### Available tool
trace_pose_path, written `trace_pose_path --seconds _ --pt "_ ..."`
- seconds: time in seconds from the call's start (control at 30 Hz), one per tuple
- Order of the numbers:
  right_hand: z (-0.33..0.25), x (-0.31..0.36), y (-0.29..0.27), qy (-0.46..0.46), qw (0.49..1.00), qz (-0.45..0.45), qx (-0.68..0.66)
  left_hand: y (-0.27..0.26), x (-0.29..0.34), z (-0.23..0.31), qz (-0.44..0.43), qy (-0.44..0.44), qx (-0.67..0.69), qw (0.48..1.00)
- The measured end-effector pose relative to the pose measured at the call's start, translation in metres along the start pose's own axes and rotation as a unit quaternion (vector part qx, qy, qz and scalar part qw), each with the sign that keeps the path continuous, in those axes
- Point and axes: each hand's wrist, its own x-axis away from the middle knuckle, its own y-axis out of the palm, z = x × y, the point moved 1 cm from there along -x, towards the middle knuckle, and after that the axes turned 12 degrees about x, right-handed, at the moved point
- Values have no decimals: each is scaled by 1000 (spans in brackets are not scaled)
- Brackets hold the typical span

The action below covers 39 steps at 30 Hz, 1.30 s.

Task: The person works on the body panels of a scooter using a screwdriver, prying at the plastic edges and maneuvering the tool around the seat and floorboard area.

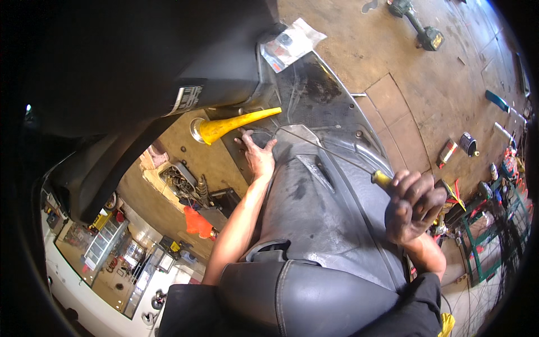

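Observation:
My right hand (414,205) is closed round the yellow handle of a long thin screwdriver (337,153). Its shaft slants up and left to the front end of the scooter's dark grey centre cover (303,191), where the tip reaches a light grey worn patch. My left hand (259,157) is at the left edge of that cover near the tip, its fingers and thumb spread apart; some fingertips touch a dark edge. Just beyond my left hand lies a yellow funnel (236,124), its wide metal-rimmed mouth toward the left.
The grey seat (281,297) is close below my arms. A clear plastic packet (292,45) rests on the scooter's front footboard. On the floor are a power tool (418,25), cans (447,153), a box of metal parts (179,182) and a green rack (491,236).

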Motion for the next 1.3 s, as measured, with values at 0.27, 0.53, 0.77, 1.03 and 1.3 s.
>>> trace_pose_path --seconds 0.27,0.53,0.77,1.03,1.3 --pt "15 -33 16 58 990 122 -37 -2 -3 -23 19 55 -10 998" --pt "104 -203 84 124 967 130 180 -8 -2 -26 22 60 -9 998" --pt "127 -245 142 -53 939 141 310 -4 0 -14 27 79 -33 996" --pt "104 -174 87 57 936 203 283 -17 -12 -9 -5 1 10 1000" --pt "155 -197 47 76 953 180 233 -4 -10 -2 -14 -10 10 1000"
